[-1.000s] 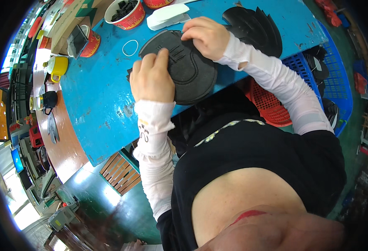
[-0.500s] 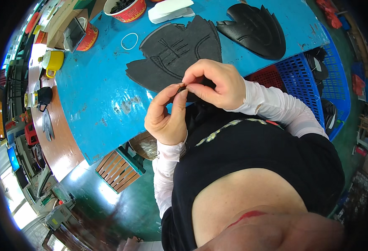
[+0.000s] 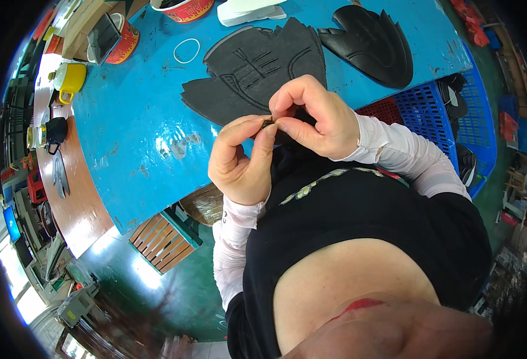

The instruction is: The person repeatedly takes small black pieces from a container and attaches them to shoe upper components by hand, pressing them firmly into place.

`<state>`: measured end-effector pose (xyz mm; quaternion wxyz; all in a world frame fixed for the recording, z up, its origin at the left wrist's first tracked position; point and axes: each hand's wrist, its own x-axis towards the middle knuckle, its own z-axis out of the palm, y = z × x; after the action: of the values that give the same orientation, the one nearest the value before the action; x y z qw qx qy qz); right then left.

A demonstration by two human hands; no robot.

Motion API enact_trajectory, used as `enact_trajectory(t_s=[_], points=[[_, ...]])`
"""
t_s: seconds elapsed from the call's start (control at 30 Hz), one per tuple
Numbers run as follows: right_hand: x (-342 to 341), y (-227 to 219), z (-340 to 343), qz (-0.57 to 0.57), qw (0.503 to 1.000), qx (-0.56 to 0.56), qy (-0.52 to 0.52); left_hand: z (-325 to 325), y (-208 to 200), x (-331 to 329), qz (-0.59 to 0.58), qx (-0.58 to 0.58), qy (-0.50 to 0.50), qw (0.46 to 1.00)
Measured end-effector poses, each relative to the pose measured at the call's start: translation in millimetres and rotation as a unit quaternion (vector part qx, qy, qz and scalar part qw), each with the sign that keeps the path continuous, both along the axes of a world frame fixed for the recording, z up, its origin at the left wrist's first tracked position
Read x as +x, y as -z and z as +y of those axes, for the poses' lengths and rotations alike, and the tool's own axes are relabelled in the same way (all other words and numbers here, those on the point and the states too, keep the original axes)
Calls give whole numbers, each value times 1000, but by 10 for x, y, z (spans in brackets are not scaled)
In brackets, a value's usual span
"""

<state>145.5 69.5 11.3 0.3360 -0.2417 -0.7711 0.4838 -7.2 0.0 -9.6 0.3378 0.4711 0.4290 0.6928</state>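
My left hand and my right hand meet fingertip to fingertip above the near edge of the blue table. Pinched between the left thumb and forefinger is a small dark piece, too small to name. The right thumb and forefinger close on the same spot, touching the piece or its end. Just beyond my hands lies a large black shaped panel with stitched-looking line markings, partly covered by my fingers. A second stack of glossy black panels rests farther right on the table.
A white ring, a white folded stack and red paper tubs sit along the far side of the blue table. A blue basket holding shoes stands at the right. Below the table's left edge is a slatted wooden stool.
The hands shift slightly right and the fingertips part a little, so more of the small dark piece shows. The whole view has tilted slightly.
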Motion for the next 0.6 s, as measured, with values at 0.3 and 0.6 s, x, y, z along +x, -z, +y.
enact_trajectory(t_s=[0.3, 0.6], points=[[-14, -220, 222, -62, 991, -25, -115, 17, -125, -242, 84, -16, 84, 993], [-97, -398, 594, -157, 963, 217, -25, 111, -225, -433, 398, -6, -57, 916]])
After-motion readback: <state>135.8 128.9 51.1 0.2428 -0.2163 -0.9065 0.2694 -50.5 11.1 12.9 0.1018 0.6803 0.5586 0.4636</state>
